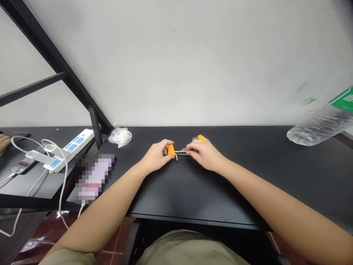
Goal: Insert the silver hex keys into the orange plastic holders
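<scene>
Sitting between left fingers [168, 142]: orange holder [171, 149]

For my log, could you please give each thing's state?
Orange plastic holder, in left hand
Metal hex keys, in right hand
Second orange holder, partly hidden
Clear plastic bag, crumpled
White power strip, chargers plugged in
Pixelated phone, cabled
Dark far-left device, cabled
Green-labelled plastic bottle, top unseen

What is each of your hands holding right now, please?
Left hand: closed on an orange holder.
Right hand: fingertips closed on thin metal rods.
</scene>
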`<state>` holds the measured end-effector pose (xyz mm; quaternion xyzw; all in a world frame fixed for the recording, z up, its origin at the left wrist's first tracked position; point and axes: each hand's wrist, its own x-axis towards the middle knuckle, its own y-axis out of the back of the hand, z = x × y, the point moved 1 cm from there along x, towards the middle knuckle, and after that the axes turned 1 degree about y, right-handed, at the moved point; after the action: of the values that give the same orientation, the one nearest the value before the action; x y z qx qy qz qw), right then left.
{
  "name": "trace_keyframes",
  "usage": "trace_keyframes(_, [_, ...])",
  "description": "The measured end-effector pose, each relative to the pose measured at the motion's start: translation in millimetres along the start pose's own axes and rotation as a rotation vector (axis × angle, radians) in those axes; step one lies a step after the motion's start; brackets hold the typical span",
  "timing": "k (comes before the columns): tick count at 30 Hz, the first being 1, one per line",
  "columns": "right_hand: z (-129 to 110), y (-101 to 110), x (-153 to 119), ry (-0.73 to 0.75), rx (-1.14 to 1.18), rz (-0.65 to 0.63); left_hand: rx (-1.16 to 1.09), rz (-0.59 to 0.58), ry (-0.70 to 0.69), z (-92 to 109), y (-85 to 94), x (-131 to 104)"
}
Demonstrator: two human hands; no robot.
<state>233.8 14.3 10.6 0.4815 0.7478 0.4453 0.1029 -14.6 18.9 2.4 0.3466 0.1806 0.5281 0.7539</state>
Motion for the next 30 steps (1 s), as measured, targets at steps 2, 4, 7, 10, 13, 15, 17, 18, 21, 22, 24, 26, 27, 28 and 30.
trace_keyframes(2, [-1.3, 1.6, -0.2, -0.009, 0.042, 0.002, -0.024, -0.003, 0.002, 1.4, 0.0, -0.5])
trace_keyframes(4, [-1.5, -0.8, -0.5, -0.065, 0.147, -0.013, -0.049, -0.011, -0.009, 3.0, -0.4, -1.2])
trace_keyframes(7, [-1.0, -12.3, -0.1, -0.254, 0.476, -0.052, -0.087, -0.011, -0.027, 6.8, -2.0, -2.5])
trace_keyframes(10, [-3.6, -24.8, 2.0, -0.339, 0.781, -0.06, -0.115, -0.048, -0.034, 14.3, -5.5, -4.7])
trace_keyframes(13, [-6.7, -28.1, 3.5, -0.299, 0.808, -0.088, -0.154, -0.123, -0.093, 23.8, -9.2, -7.6])
trace_keyframes(15, [-5.5, -22.9, 2.7, -0.238, 0.626, -0.067, -0.14, -0.126, -0.112, 26.8, -9.6, -8.6])
trace_keyframes(17, [-1.4, -14.3, 0.8, -0.128, 0.299, -0.012, -0.09, -0.092, -0.098, 25.6, -8.1, -8.5])
trace_keyframes(18, [1.2, -10.5, -0.3, -0.064, 0.122, -0.004, -0.064, -0.07, -0.084, 23.8, -6.9, -8.1])
trace_keyframes(21, [7.1, -5.8, -2.5, 0.056, -0.242, -0.075, 0.0, -0.017, -0.048, 17.1, -3.9, -6.2])
trace_keyframes(22, [7.3, -6.6, -2.7, 0.072, -0.314, -0.107, 0.021, -0.003, -0.04, 15.4, -3.4, -5.6])
trace_keyframes(24, [4.0, -9.9, -2.2, 0.082, -0.43, -0.15, 0.063, 0.021, -0.027, 13.2, -3.2, -4.6])
trace_keyframes(26, [-2.0, -13.0, -1.2, 0.068, -0.511, -0.172, 0.095, 0.035, -0.023, 12.6, -3.7, -3.8])
trace_keyframes(27, [-5.0, -13.6, -0.9, 0.052, -0.528, -0.18, 0.108, 0.04, -0.025, 12.5, -4.1, -3.6])
trace_keyframes(28, [-7.3, -13.3, -0.7, 0.028, -0.527, -0.183, 0.119, 0.044, -0.029, 12.5, -4.5, -3.5])
trace_keyframes(30, [-9.3, -10.5, -0.8, -0.025, -0.455, -0.173, 0.13, 0.051, -0.038, 12.1, -4.9, -3.3])
